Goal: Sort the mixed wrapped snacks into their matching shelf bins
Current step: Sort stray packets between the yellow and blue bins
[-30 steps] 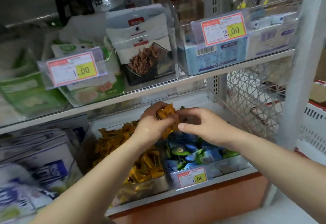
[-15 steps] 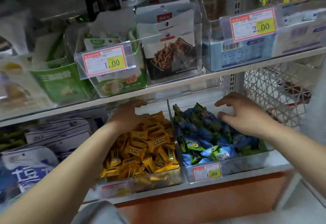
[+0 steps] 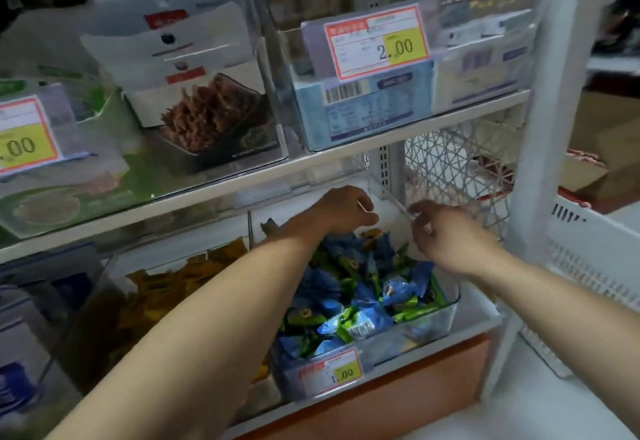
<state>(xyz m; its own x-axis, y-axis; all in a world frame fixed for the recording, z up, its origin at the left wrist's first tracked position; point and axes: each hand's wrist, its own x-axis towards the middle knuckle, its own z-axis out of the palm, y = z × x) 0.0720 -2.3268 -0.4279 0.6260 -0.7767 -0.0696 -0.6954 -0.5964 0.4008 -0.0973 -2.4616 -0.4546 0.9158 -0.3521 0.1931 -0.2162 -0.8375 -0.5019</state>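
Stray yellow snack, by the look of it, lies at the back of the blue-snack bin, centre frame, just under left hand. Right hand is further off. Left fingers curled, contents can't tell; right fingers loosely bent, empty. Yellow pile is to the lower left.

White lower shelf, two clear bins side by side
A yellow-snack bin stands just beside a blue-green-snack bin, both directly on it.

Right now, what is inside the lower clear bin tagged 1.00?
Heaped blue and green wrapped snacks, a yellow wrapper near the back. The left hand and forearm cover the rear left; lower layers are buried.
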